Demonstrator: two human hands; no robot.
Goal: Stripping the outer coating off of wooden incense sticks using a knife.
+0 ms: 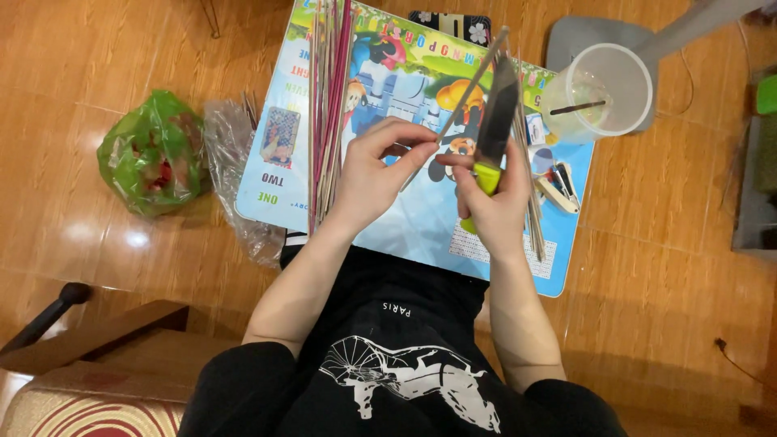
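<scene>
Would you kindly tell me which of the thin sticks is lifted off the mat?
The thin pale stick pinched in the left hand; the pink bundle lies flat on the mat.

Domestic room, home setting, glossy wooden floor [97, 235] used as work area, child's colourful cartoon learning mat [421, 218] laid flat, upholstered patterned seat [89, 409] near left, grey fan base [595, 36] far right, green plastic bag [154, 154] left

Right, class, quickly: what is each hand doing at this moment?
Left hand: closed, pinching a thin stick between its fingertips.
Right hand: closed around the yellow-green handle of a knife, blade pointing up.
</scene>
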